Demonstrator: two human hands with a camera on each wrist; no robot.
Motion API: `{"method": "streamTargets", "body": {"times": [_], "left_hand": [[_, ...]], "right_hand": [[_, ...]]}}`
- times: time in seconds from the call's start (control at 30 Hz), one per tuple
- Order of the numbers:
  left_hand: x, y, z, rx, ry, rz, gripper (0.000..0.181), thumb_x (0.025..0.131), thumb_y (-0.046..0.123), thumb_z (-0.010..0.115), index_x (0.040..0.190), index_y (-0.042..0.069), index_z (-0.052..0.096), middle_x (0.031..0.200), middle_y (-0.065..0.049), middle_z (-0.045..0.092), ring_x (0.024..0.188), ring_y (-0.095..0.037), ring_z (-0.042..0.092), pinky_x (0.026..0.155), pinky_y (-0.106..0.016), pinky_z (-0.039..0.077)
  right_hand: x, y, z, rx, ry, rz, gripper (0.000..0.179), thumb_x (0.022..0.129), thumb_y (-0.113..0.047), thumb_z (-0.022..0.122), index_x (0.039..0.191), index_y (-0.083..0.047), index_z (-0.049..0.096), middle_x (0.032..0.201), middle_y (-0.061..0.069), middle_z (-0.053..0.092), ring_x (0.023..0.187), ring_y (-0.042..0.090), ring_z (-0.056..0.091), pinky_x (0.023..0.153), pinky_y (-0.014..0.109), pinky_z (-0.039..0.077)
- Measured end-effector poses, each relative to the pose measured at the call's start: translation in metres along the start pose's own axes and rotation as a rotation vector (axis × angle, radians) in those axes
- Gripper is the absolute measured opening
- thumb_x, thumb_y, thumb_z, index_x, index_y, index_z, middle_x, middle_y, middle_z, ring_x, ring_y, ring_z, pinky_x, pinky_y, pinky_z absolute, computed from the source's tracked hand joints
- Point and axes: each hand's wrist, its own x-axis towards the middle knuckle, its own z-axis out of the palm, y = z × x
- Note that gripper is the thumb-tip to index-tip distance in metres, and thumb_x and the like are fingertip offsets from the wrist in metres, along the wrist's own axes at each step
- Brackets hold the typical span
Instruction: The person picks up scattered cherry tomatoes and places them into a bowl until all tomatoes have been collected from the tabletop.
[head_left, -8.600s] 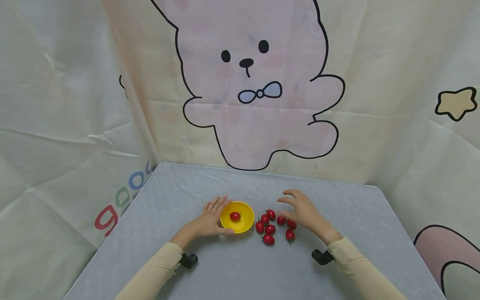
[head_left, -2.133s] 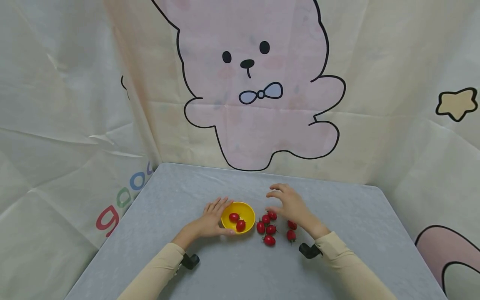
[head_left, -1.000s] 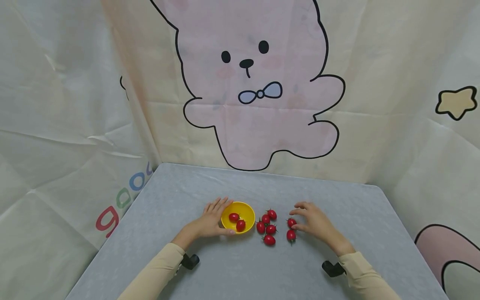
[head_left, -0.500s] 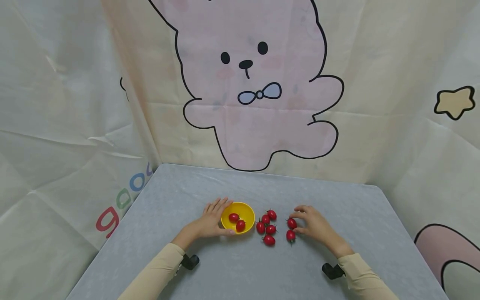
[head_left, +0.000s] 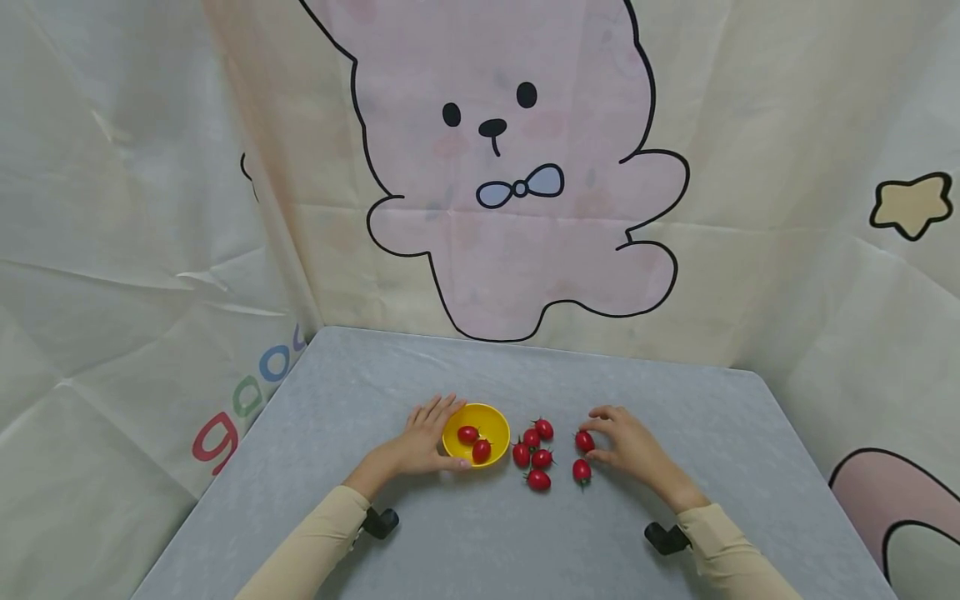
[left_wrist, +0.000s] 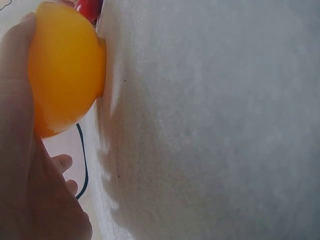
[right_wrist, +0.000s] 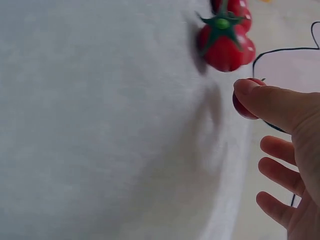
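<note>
My left hand (head_left: 412,446) holds a small yellow bowl (head_left: 495,433) from its left side, thumb at the near rim and fingers along the far side. Two red cherry tomatoes (head_left: 482,452) lie inside the bowl. In the left wrist view the yellow bowl (left_wrist: 65,70) stands on its foot, with the thumb along its wall. My right hand (head_left: 630,446) pinches one cherry tomato (head_left: 584,442) between thumb and index finger. In the right wrist view this pinched tomato (right_wrist: 243,106) is partly hidden by the thumb, and the other fingers are spread loosely.
Several cherry tomatoes (head_left: 541,459) with green stems form a cluster just right of the bowl. One lone tomato (head_left: 582,472) lies nearer me, below the right hand's fingertips. The table (head_left: 480,542) has a grey cloth and ends at a printed curtain (head_left: 750,292).
Since the oldest frame a second tomato has come into the bowl. Lately the right hand went back right, closed on a tomato and raised it slightly. The left hand stays put.
</note>
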Motion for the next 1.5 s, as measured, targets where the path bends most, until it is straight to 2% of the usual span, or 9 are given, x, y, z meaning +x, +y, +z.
{"method": "streamTargets", "body": {"times": [0.2,0.57,1.07,1.5], "left_hand": [[0.0,-0.001,0.001,-0.001,0.004,-0.001,0.11,0.077,0.077,0.061,0.159,0.024,0.014,0.169,-0.008,0.01,0.155,-0.039,0.006,0.122,-0.067,0.004],[0.0,-0.001,0.001,-0.008,0.003,-0.002,0.109,0.077,0.077,0.062,0.159,0.025,0.013,0.169,-0.007,0.009,0.155,-0.037,0.005,0.122,-0.065,0.004],[-0.001,0.0,0.0,-0.003,0.008,0.007,0.109,0.077,0.076,0.062,0.159,0.023,0.014,0.169,-0.008,0.01,0.156,-0.038,0.005,0.122,-0.065,0.004],[-0.001,0.002,0.0,-0.002,0.014,-0.009,0.107,0.077,0.075,0.064,0.159,0.026,0.015,0.169,-0.006,0.011,0.155,-0.037,0.007,0.122,-0.065,0.005]], "right_hand": [[0.01,-0.002,-0.016,0.003,0.049,-0.03,0.042,0.072,-0.025,0.088,0.111,-0.016,0.074,0.122,0.014,0.066,0.111,0.033,0.061,0.092,0.054,0.053],[0.024,-0.014,-0.028,0.034,0.028,-0.044,0.041,0.077,-0.031,0.085,0.115,-0.019,0.072,0.128,0.013,0.064,0.119,0.033,0.058,0.099,0.056,0.05],[0.051,-0.044,-0.023,0.066,-0.002,-0.039,0.04,0.078,-0.038,0.084,0.113,-0.024,0.073,0.131,0.007,0.063,0.123,0.03,0.055,0.103,0.055,0.048],[0.075,-0.076,-0.011,0.111,-0.022,-0.09,0.039,0.079,-0.041,0.082,0.114,-0.027,0.073,0.132,0.005,0.062,0.124,0.028,0.055,0.106,0.052,0.048]]}}
